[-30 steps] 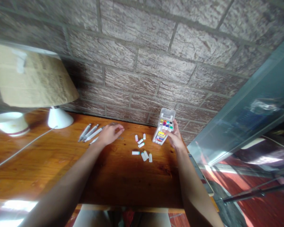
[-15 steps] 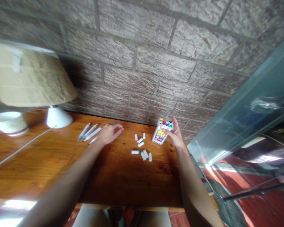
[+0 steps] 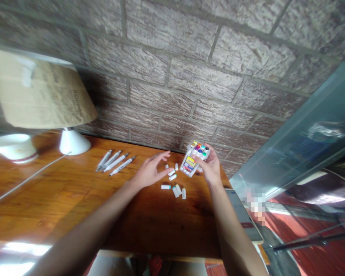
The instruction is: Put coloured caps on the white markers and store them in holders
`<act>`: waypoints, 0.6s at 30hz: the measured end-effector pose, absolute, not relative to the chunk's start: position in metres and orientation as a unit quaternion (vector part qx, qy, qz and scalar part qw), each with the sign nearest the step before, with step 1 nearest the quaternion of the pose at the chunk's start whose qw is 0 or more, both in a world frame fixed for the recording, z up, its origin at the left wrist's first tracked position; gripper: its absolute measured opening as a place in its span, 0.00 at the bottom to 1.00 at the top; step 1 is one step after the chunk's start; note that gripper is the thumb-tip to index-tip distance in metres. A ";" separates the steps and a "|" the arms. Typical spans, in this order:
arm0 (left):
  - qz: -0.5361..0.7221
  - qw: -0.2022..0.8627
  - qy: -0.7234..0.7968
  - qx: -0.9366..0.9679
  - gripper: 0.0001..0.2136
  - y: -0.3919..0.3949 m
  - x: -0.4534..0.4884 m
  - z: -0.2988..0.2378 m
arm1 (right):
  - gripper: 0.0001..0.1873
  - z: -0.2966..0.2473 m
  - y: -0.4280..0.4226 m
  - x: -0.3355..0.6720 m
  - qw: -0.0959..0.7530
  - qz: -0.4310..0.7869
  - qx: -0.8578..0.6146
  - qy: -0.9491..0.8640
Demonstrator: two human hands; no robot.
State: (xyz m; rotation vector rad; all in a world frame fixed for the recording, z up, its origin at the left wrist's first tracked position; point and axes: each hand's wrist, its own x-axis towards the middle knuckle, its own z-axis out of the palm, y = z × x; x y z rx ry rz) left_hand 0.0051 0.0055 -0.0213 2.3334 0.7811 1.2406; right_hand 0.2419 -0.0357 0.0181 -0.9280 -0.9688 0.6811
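Note:
My right hand (image 3: 211,165) grips a clear case of markers (image 3: 189,164), tilted, with coloured caps showing at its top and a yellow label on its front. Fingers apart and holding nothing, my left hand (image 3: 153,170) hovers over the table just left of the case. Close by its thumb lie several loose white marker caps (image 3: 173,177) with coloured ends; its fingers partly cover one. A second cluster of caps (image 3: 176,190) rests nearer to me. Several grey-white markers without caps (image 3: 115,161) lie side by side on the left part of the table.
The wooden table (image 3: 149,222) stands against a stone-block wall (image 3: 161,96). On the left are a lamp (image 3: 73,142) with its cord and a white cup-like vessel (image 3: 14,147). A tablet or phone (image 3: 241,214) lies at the right edge, beside my right forearm.
My left hand has moved right, away from the uncapped markers and toward the caps, its fingers spreading. The case in my right hand has tilted more. The view has shifted slightly.

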 end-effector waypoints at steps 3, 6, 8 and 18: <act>0.434 0.214 0.270 0.832 0.41 -0.009 0.021 -0.023 | 0.39 0.025 -0.041 0.211 0.744 0.269 -0.442 -0.423; 0.432 0.211 0.289 0.827 0.46 -0.019 0.029 -0.022 | 0.39 0.026 -0.047 0.178 0.747 0.262 -0.444 -0.420; 0.457 0.217 0.315 0.803 0.44 -0.021 0.030 -0.020 | 0.41 0.024 -0.051 0.158 0.741 0.263 -0.443 -0.431; 0.612 0.317 0.305 0.657 0.30 0.011 0.009 -0.016 | 0.54 0.008 -0.044 0.224 0.521 0.243 -0.537 -0.617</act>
